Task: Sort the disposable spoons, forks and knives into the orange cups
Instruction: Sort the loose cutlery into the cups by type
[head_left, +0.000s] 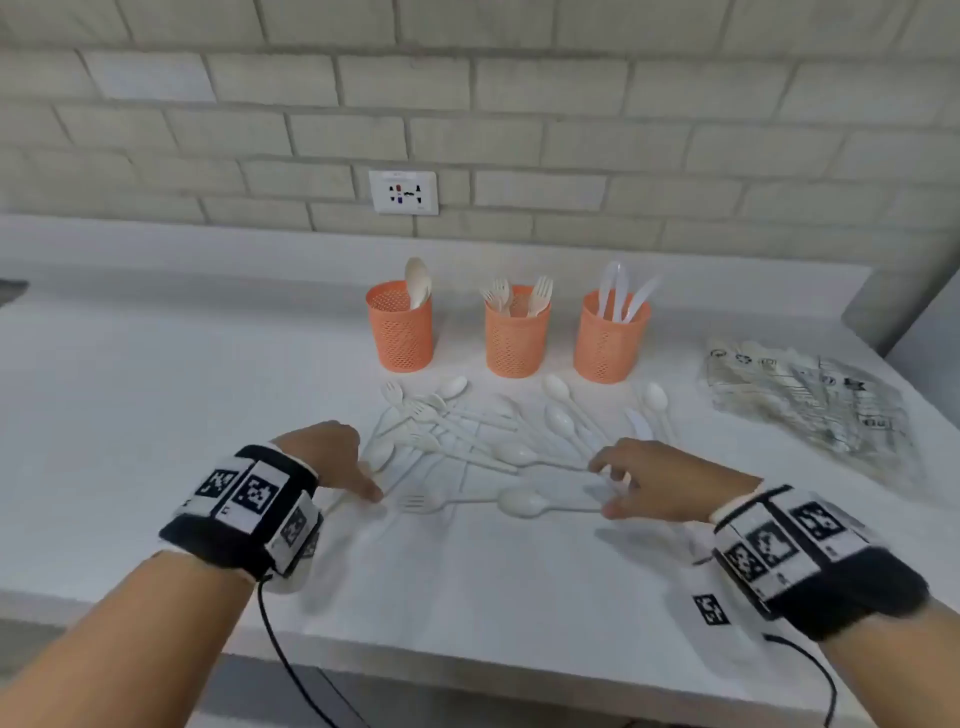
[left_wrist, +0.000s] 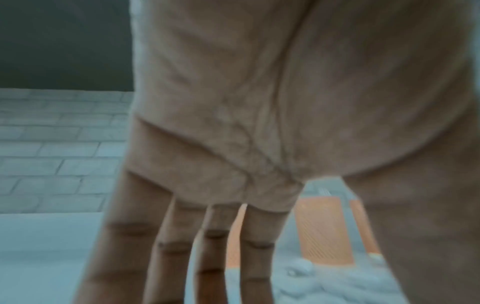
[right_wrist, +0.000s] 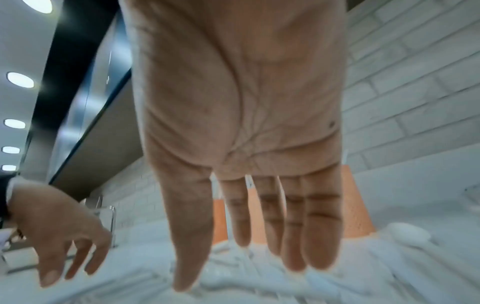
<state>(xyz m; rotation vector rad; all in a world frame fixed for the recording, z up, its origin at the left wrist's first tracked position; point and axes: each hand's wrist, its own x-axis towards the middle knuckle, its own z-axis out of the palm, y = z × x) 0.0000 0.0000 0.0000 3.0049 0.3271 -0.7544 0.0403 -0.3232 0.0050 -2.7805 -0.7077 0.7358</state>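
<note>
Down on the white counter, the left hand sits at the left edge of the pile of white cutlery, fingers out straight and holding nothing. Behind the pile stand three orange cups in a row: the left cup has a spoon in it, the middle cup has forks, and the right cup has knives. Next, the right hand hangs over the right side of the pile, its fingers loose and spread, gripping nothing. Far right lies a clear plastic bag, near the counter's edge
</note>
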